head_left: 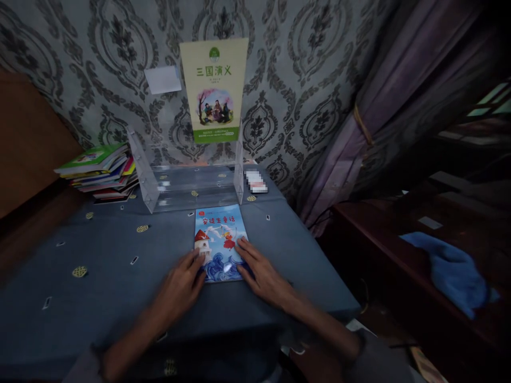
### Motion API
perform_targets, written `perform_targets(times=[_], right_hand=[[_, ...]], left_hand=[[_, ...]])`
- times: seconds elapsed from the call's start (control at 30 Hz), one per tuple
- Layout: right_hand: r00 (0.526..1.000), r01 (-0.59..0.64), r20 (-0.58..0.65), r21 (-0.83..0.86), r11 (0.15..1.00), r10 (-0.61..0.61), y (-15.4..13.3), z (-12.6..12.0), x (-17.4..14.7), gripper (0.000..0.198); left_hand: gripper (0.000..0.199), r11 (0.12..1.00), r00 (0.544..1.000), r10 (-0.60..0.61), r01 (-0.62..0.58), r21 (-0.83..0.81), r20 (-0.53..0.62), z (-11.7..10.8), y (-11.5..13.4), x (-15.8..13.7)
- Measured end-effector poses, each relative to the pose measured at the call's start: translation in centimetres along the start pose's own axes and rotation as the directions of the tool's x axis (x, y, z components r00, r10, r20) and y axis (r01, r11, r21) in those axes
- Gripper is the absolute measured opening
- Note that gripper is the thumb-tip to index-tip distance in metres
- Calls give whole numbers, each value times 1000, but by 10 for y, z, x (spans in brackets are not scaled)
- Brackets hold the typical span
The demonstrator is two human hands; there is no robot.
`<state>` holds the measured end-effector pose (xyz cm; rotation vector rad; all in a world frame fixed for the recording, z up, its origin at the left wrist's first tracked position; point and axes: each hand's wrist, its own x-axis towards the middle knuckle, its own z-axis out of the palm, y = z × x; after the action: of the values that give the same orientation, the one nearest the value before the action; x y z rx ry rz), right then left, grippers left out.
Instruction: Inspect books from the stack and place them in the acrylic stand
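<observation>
Head view: blue book [223, 234] flat on desk [112, 287], mid-frame. Left hand [182, 279] touches its edge at 8 o'clock, right hand [261, 272] at 4. Fingers [249, 249] extended, thumbs apart, no pinch visible. From the book: clear rack [140, 169] at 11, cream book [215, 69] upright in it at 12, book pile [104, 173] at 10.

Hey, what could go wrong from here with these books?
The left hand and right hand touch the blue book near its sides; pushed forward, it might bump the clear stand just behind. A bump could tip the upright book, which seems to rest on that stand. The uneven pile of books might slide if nudged.
</observation>
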<state>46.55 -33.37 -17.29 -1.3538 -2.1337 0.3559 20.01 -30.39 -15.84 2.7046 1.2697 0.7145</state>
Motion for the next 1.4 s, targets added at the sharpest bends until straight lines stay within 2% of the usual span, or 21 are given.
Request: perform_targets(times=[0.2, 0.4, 0.63, 0.8, 1.03, 1.23, 1.4], right_hand=[[999, 8, 40, -31, 1000, -7, -21, -6, -19, 49], [996, 33, 79, 6, 999, -33, -13, -15, -18, 48], [996, -37, 74, -26, 999, 39, 17, -17, 22, 51], [988, -126, 79, -58, 990, 131, 46, -15, 65, 52], [987, -157, 23, -66, 985, 159, 73, -10, 105, 52], [983, -163, -92, -47, 986, 158, 72, -16, 106, 42], [945, -287, -137, 97, 953, 298, 63, -27, 101, 36]], left_hand=[[33, 999, 999, 19, -18, -40, 28, -14, 2, -4], [26, 1000, 996, 9, -7, -25, 88, -22, -9, 24], [30, 990, 972, -119, 102, 93, 204, -11, -28, 83], [32, 986, 971, -150, 133, 100, 189, -2, -40, 117], [33, 985, 975, -150, 134, 107, 161, 7, -45, 125], [35, 989, 972, -131, 113, 99, 194, 7, -51, 128], [37, 995, 956, -50, 24, 93, 288, 6, -55, 143]])
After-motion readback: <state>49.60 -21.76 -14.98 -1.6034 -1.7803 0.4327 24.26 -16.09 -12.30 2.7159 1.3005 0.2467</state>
